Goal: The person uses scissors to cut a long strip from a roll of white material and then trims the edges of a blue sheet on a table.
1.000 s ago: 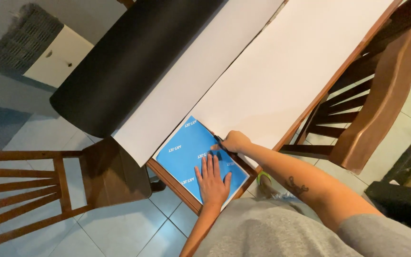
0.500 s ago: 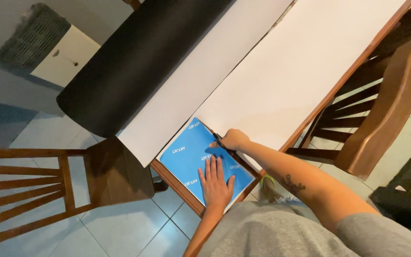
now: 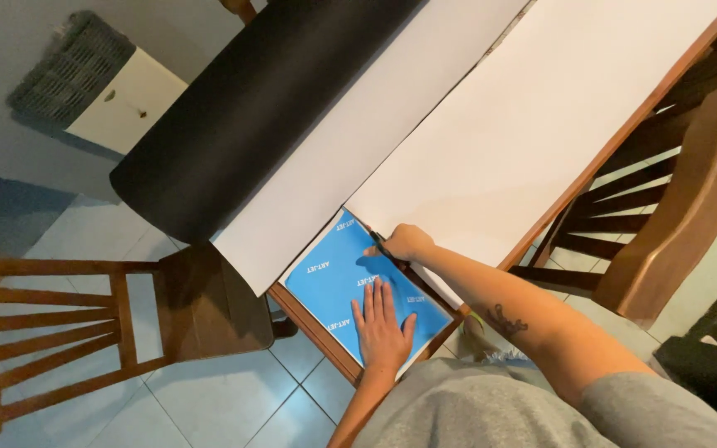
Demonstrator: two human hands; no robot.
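Head view, looking down on a wooden table (image 3: 319,335) seen at a slant.

Blue sheet (image 3: 338,282) lies flat on the table's near corner, at about 6 o'clock from frame centre. White lettering scattered over it. Its far edges tuck under or butt against two large white sheets; cannot tell which.

Left hand (image 3: 382,325): flat on the blue sheet, palm down, fingers (image 3: 373,297) straight and close together, pointing toward 12 o'clock. Grips nothing; it presses on the sheet.

Right hand (image 3: 407,243): closed around a thin dark tool (image 3: 382,247), a pen or knife, too small to tell. Hand sits at 1 o'clock from the left hand, at the blue sheet's right-hand edge, where it meets the larger white sheet. Tool tip touches the sheet along that edge. Forearm runs off toward 4 o'clock; small dark tattoo (image 3: 504,318) on it.

Around:
- Wide white sheet (image 3: 533,116) covers the table from centre out to 1 o'clock.
- Narrower white sheet (image 3: 358,141) lies beside it, on the 10 o'clock side; a thin seam between them.
- Black sheet (image 3: 242,108), rolled or draped, lies along the narrow white sheet's far side and hangs past the table end.
- Wooden chair (image 3: 76,323) at 8 o'clock, on pale floor tiles.
- Second wooden chair (image 3: 674,199) at 3 o'clock, pushed up to the table.
- Grey shirt (image 3: 491,411) fills the bottom edge, 5 o'clock.
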